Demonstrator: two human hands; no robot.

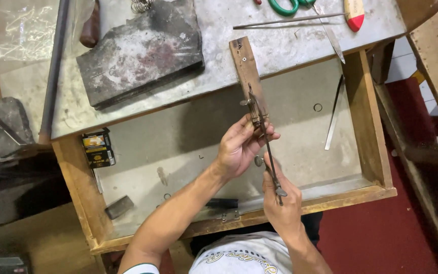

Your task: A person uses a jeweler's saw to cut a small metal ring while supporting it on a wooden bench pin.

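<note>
Saw frame: a thin metal jeweller's saw frame [265,147] runs from the tip of the wooden bench pin [249,76] down toward my chest, tilted slightly to the right, over the open drawer.
Right hand: my right hand [281,203] is closed around the lower end of the saw frame, fingers wrapped on the handle part, thumb near a small round screw on the frame.
Left hand: my left hand [239,147] is cupped, fingers curled up to the upper part of the frame just below the pin's end; the fingertips pinch something small there, but I cannot tell what.
Bench pin: a narrow wooden strip jutting out from the edge of the metal-covered bench top [280,45] over the drawer.
Drawer: a shallow wooden tray [366,127] pulled out below the bench top, with a pale liner; my forearms reach in over its front rail.
In the drawer: a small dark and yellow box [98,148] at the left wall, a small dark block [118,207] near the front left, a flat metal strip [334,114] leaning at the right, a small ring [318,107] beside it.
On the bench top: a worn dark slab [140,50] left of the pin, a thin rod [290,20] and green-handled scissors [285,6] at the far edge.
</note>
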